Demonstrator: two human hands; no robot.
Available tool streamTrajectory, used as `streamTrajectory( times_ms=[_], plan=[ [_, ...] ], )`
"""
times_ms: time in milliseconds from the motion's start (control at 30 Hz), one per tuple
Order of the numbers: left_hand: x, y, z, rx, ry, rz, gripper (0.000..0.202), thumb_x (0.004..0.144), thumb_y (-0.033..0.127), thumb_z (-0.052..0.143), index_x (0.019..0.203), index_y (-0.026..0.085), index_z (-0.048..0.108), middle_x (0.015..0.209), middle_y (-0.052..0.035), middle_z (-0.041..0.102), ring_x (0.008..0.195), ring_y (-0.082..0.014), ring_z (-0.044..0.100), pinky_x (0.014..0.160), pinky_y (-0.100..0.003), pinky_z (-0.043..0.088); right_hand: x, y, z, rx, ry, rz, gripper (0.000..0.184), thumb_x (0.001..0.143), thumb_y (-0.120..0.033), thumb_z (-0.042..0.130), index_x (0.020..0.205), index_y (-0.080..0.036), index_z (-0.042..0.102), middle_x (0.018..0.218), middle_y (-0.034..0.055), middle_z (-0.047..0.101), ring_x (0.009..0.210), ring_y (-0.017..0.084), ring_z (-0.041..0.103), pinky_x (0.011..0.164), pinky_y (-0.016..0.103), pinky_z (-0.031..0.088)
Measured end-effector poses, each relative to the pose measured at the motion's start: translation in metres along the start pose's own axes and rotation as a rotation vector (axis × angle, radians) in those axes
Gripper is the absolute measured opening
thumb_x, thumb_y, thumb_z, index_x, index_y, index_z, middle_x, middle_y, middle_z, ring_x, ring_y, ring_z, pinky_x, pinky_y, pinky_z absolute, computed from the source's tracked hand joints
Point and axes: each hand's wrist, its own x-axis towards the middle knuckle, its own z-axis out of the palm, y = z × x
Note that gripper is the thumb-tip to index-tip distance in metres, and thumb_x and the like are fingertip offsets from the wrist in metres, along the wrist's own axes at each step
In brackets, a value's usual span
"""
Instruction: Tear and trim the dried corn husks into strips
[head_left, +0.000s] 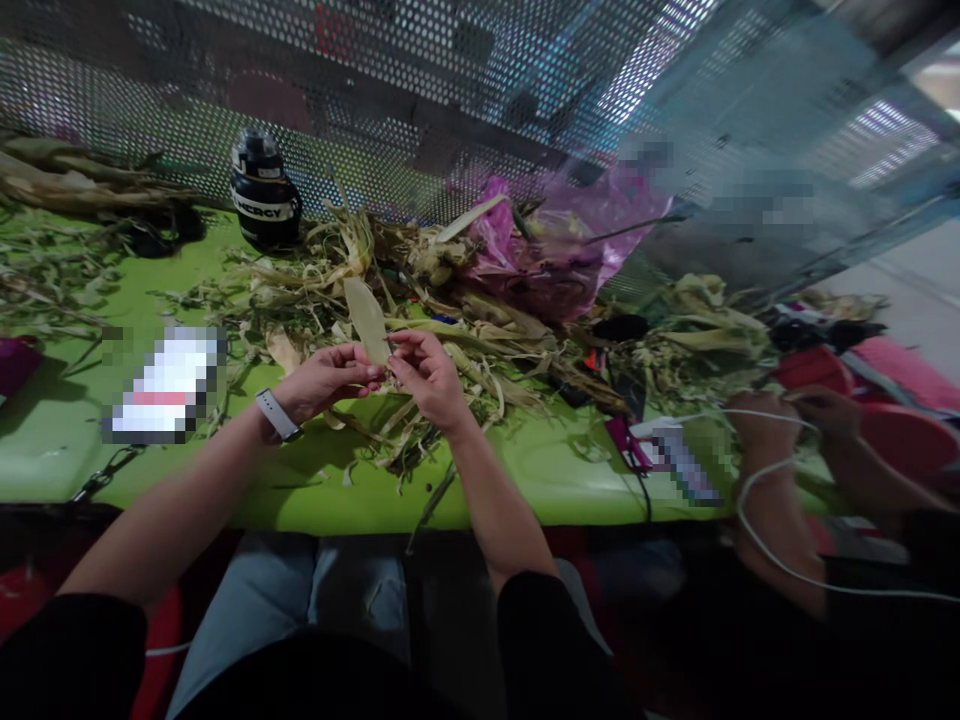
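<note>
A pale dried corn husk (pixel 365 312) stands upright between my hands, its wide part pointing up. My left hand (pixel 330 378), with a white watch band on the wrist, pinches its lower left edge. The fingers of my right hand (pixel 426 374) are closed on the lower right side of the same husk, close to my left fingertips. Beneath and behind both hands spreads a heap of dried husk strips and scraps (pixel 300 275) on the green tabletop (pixel 517 490).
A dark jug (pixel 264 195) stands behind the heap. Beside it lies a pink plastic bag (pixel 570 240) against a perforated metal panel (pixel 420 90). At left is a blurred-out phone (pixel 169 385). A co-worker's hands (pixel 765 425) and a white cable (pixel 750 480) are at right.
</note>
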Motion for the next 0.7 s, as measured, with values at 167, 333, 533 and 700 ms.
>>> streamTrajectory(
  times_ms=[167, 333, 533, 700],
  plan=[
    [0.0, 0.001, -0.001, -0.013, 0.065, -0.042, 0.028, 0.06, 0.018, 0.09, 0.077, 0.011, 0.069, 0.074, -0.0024, 0.073, 0.067, -0.0091, 0.069, 0.063, -0.017, 0.056, -0.002, 0.002, -0.002, -0.123, -0.002, -0.076, 0.029, 0.091, -0.037, 0.059, 0.115, -0.021, 0.055, 0.079, -0.0016, 0.054, 0.064, 0.009, 0.051, 0.058, 0.023, 0.044],
    [-0.001, 0.003, 0.001, -0.069, 0.121, -0.063, 0.018, 0.066, 0.007, 0.084, 0.076, 0.011, 0.07, 0.075, -0.0042, 0.074, 0.067, -0.0099, 0.07, 0.062, -0.017, 0.057, -0.001, 0.009, -0.003, -0.214, 0.075, -0.126, 0.027, 0.091, -0.032, 0.058, 0.116, -0.021, 0.056, 0.078, -0.0015, 0.057, 0.063, 0.009, 0.052, 0.059, 0.024, 0.045],
    [-0.003, 0.008, 0.005, -0.165, 0.144, -0.087, 0.012, 0.076, -0.001, 0.072, 0.072, 0.01, 0.069, 0.072, -0.0045, 0.073, 0.06, -0.0076, 0.068, 0.059, -0.013, 0.057, 0.002, 0.004, -0.016, -0.253, 0.178, -0.21, 0.023, 0.089, -0.035, 0.062, 0.108, -0.022, 0.062, 0.079, 0.0, 0.059, 0.064, 0.011, 0.053, 0.058, 0.025, 0.047],
    [-0.003, 0.011, 0.006, -0.195, 0.074, -0.105, 0.017, 0.082, -0.004, 0.061, 0.072, 0.007, 0.069, 0.065, -0.0041, 0.069, 0.055, -0.0063, 0.065, 0.055, -0.011, 0.055, 0.001, -0.006, -0.021, -0.36, 0.045, -0.39, 0.01, 0.087, -0.03, 0.068, 0.096, -0.025, 0.07, 0.085, 0.0023, 0.06, 0.073, 0.013, 0.057, 0.063, 0.028, 0.049]
  ],
)
